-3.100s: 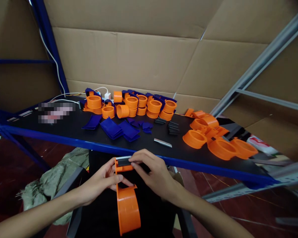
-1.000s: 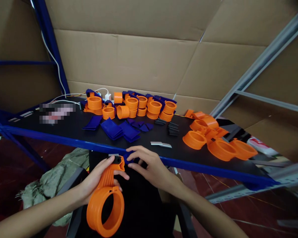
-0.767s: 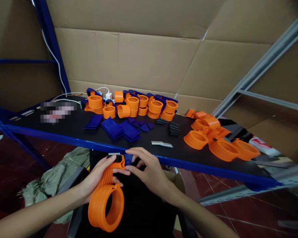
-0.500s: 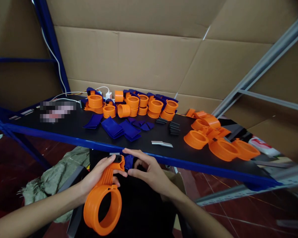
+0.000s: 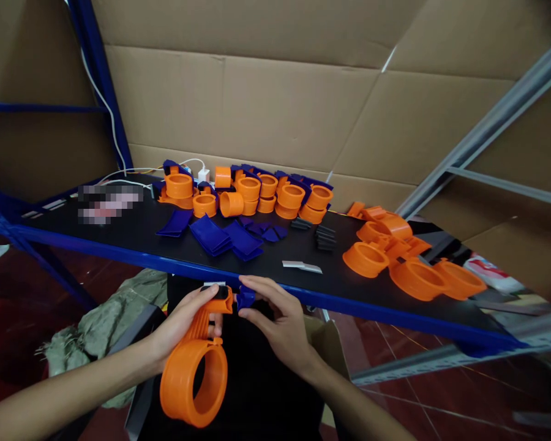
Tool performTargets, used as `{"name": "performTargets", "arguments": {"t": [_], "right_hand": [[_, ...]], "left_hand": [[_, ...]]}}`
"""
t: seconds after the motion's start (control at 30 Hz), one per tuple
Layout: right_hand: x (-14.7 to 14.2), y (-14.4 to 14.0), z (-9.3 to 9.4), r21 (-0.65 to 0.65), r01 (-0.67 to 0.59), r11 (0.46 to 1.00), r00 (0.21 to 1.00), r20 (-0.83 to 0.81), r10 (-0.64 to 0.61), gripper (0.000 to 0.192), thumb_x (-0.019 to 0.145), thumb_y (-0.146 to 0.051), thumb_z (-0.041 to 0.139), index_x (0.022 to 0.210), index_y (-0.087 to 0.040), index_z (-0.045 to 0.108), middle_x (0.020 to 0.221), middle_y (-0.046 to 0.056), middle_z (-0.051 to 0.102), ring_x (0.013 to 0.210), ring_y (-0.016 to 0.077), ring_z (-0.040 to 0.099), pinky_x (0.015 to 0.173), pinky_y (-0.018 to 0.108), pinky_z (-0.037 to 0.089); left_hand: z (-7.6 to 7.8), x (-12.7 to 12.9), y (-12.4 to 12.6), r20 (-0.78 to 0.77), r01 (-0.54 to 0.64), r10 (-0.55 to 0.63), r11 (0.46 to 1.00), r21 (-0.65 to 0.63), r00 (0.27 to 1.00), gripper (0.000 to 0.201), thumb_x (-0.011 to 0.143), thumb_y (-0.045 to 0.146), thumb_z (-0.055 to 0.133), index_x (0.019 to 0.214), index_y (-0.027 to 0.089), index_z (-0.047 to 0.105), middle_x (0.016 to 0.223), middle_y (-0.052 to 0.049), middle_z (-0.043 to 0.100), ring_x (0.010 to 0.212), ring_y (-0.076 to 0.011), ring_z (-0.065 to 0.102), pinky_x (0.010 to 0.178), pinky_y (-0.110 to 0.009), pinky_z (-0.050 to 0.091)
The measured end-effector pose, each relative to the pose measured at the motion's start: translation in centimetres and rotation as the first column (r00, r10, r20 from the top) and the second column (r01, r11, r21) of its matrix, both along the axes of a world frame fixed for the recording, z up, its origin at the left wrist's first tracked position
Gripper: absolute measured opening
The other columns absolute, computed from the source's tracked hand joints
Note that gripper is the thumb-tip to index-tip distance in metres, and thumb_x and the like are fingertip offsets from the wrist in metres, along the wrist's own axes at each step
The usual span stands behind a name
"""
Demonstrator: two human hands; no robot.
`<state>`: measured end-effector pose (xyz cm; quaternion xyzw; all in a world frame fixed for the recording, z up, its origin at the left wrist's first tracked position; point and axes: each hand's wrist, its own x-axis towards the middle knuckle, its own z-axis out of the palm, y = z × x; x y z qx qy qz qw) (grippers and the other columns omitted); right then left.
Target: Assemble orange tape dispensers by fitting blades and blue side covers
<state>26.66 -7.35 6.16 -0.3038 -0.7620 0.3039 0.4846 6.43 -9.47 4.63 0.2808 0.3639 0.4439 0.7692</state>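
Observation:
My left hand (image 5: 190,315) is wrapped round the ribbed handle of an orange tape dispenser (image 5: 193,383) and holds it in front of the shelf edge. Its wide ring hangs at the bottom, and at its top sit a black part (image 5: 218,292) and a serrated metal strip (image 5: 214,284). Between thumb and fingers, my right hand (image 5: 280,318) pinches a small blue plastic piece (image 5: 245,297) just right of the dispenser's head. Whether the two parts touch is hard to see. Some of my left fingers are hidden behind the handle.
On the black shelf (image 5: 133,236) lie blue curved plates (image 5: 211,236), small blue triangles (image 5: 272,233), black strips (image 5: 325,239) and a light blade-like piece (image 5: 302,266). Orange dispensers with blue parts (image 5: 290,196) line the back. More orange bodies (image 5: 417,278) are heaped right.
The blue piece in my right hand has moved slightly right, away from the dispenser's head. The dispenser has turned a little in my left hand, its ring now narrower to view.

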Motion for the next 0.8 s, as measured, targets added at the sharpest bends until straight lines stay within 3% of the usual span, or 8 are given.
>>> {"name": "performTargets", "arguments": {"t": [0.17,0.33,0.53,0.7,0.8], "right_hand": [[0.1,-0.2,0.2,0.087,-0.068,0.994,0.985,0.167,0.052,0.043,0.087,-0.023,0.072,0.128,-0.031,0.066,0.123,0.006,0.068,0.099,0.0191,0.069,0.077,0.031,0.062],[0.1,-0.3,-0.6,0.136,-0.078,0.988,0.970,0.239,0.043,0.043,0.088,-0.021,0.071,0.129,-0.031,0.065,0.124,0.007,0.067,0.111,0.0215,0.067,0.095,0.038,0.058],[0.2,-0.2,-0.9,0.189,-0.084,0.978,0.969,0.244,0.036,0.043,0.089,-0.023,0.071,0.130,-0.030,0.064,0.125,0.008,0.067,0.114,0.0220,0.066,0.098,0.040,0.057],[0.0,-0.5,-1.2,0.238,-0.067,0.969,0.968,0.250,0.006,0.042,0.089,-0.024,0.071,0.129,-0.029,0.063,0.123,0.008,0.069,0.113,0.0227,0.066,0.097,0.040,0.057],[-0.3,-0.6,-1.7,0.214,-0.020,0.977,0.976,0.218,-0.028,0.040,0.088,-0.024,0.072,0.127,-0.028,0.064,0.120,0.008,0.069,0.107,0.0223,0.068,0.090,0.038,0.060]], "left_hand": [[-0.5,0.1,0.1,-0.056,0.034,-0.034,0.999,-0.012,0.998,0.032,0.086,0.048,0.068,0.087,0.017,0.059,0.053,0.002,0.058,0.045,-0.0105,0.054,0.050,-0.022,0.052],[-0.3,0.2,-0.3,-0.049,0.015,-0.016,1.000,-0.015,0.999,0.031,0.086,0.048,0.069,0.087,0.020,0.058,0.050,0.008,0.048,0.041,-0.0056,0.039,0.055,-0.026,0.057],[0.1,0.1,-0.6,-0.063,0.039,-0.042,0.998,-0.053,0.997,0.032,0.085,0.049,0.070,0.089,0.022,0.054,0.044,0.012,0.040,0.038,-0.0049,0.030,0.058,-0.031,0.060],[0.3,-0.2,-0.5,-0.081,0.065,-0.067,0.997,-0.030,0.994,0.029,0.084,0.044,0.072,0.092,0.022,0.054,0.045,0.014,0.035,0.037,-0.0032,0.023,0.053,-0.025,0.057],[0.3,-0.2,-0.6,-0.082,0.077,-0.077,0.997,-0.005,0.994,0.028,0.084,0.041,0.073,0.097,0.022,0.057,0.047,0.014,0.035,0.039,-0.0028,0.020,0.058,-0.028,0.059]]}}
